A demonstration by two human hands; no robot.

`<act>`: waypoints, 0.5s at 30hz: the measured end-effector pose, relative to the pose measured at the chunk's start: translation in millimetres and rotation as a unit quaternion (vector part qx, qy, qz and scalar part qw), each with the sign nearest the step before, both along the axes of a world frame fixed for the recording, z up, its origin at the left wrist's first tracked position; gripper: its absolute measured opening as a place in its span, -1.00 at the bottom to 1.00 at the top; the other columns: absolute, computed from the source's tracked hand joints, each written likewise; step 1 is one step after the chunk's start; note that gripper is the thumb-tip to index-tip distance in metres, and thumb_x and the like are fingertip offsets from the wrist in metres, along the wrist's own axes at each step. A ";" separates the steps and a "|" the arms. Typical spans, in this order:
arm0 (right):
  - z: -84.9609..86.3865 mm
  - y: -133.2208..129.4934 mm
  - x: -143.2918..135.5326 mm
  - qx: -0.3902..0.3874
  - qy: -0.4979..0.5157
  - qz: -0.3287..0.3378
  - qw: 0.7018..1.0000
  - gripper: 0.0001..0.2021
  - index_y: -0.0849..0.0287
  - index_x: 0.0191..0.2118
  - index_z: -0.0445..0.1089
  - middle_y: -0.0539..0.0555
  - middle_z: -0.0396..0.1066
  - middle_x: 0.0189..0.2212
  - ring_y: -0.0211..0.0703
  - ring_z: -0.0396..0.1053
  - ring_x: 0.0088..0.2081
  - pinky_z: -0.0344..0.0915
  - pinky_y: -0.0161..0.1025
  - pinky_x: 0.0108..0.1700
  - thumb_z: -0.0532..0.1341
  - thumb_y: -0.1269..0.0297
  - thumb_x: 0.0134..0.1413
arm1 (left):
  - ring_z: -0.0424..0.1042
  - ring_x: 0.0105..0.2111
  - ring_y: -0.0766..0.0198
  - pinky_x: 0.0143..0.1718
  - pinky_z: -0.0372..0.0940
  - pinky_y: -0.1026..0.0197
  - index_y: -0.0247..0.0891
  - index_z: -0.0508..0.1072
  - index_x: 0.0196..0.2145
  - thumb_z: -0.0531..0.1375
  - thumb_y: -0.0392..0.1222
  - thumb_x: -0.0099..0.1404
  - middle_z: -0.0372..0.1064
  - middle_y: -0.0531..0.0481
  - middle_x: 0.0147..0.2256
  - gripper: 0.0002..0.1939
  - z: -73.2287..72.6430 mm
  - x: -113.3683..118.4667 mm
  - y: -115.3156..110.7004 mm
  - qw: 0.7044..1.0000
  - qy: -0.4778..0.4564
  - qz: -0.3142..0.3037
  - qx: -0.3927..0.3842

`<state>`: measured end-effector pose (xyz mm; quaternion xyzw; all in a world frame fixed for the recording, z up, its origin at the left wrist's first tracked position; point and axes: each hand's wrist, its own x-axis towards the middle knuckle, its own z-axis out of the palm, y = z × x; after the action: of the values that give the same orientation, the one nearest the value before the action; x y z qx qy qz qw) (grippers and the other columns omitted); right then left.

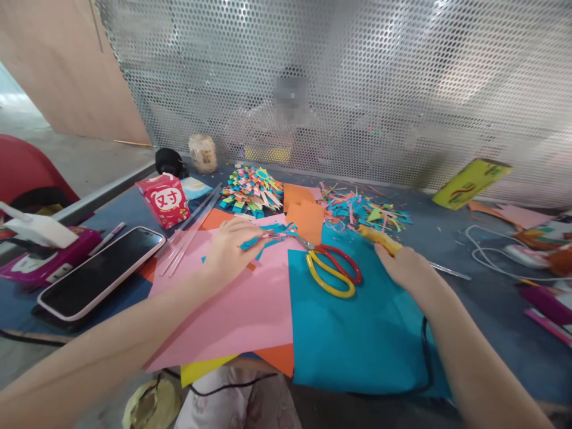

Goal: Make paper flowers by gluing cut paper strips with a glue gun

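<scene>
My right hand point(409, 268) is wrapped round a yellow hot glue gun point(379, 239), its nozzle end pointing toward the paper scraps. A clear glue stick point(451, 271) sticks out behind that hand, and a black cord point(426, 357) hangs below it. My left hand point(232, 247) has its fingers together over the pink paper point(232, 316), pinching a small blue paper piece point(251, 242). Scissors point(333, 268) with one red and one yellow handle lie between my hands, across the blue paper point(353, 339). Small cut strips lie around the blades.
Behind stand a fringed multicoloured paper bundle point(252, 190) and a heap of paper shreds point(357, 208). To the left are clear glue sticks point(190, 229), a phone point(102, 271) and a red packet point(164, 199). A yellow box point(471, 183) stands right, before a perforated metal screen point(357, 89).
</scene>
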<state>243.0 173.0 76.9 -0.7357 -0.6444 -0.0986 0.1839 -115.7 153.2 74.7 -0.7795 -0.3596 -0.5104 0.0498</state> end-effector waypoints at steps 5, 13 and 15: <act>14.0 -6.3 -20.4 0.042 -0.041 -0.027 0.998 -0.60 0.22 -0.34 0.36 0.36 0.41 -0.36 0.27 0.42 -0.26 0.31 0.11 -0.29 0.08 -0.07 0.09 | 0.47 -0.32 0.22 -0.27 0.35 0.13 -0.21 0.51 -0.34 0.24 -0.25 0.21 0.55 0.02 -0.39 -0.96 3.7 0.8 -3.9 0.998 0.039 -0.012 0.052; 40.3 -67.3 -107.8 0.344 -0.136 0.528 0.764 -0.79 0.19 -0.24 0.34 0.07 0.45 -0.38 -0.13 0.41 -0.32 0.35 -0.10 -0.22 0.30 0.48 -0.04 | 0.41 -0.28 0.26 -0.21 0.25 0.14 -0.17 0.47 -0.26 0.23 -0.30 0.23 0.54 0.08 -0.34 -0.89 20.7 1.1 -20.8 0.980 0.079 -0.027 0.179; 38.8 -76.0 -118.0 0.369 -0.160 0.556 0.727 -0.86 0.22 -0.32 0.38 0.08 0.45 -0.38 -0.12 0.39 -0.31 0.33 -0.08 -0.23 0.29 0.49 -0.06 | 0.40 -0.28 0.25 -0.22 0.25 0.13 -0.20 0.47 -0.25 0.21 -0.31 0.24 0.54 0.06 -0.35 -0.89 22.6 2.2 -24.0 0.984 0.073 -0.037 0.158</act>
<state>125.0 97.1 115.8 -0.0931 -0.8708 -0.3252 0.3567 -113.4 129.2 97.3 -0.8099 -0.2410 -0.5037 0.1794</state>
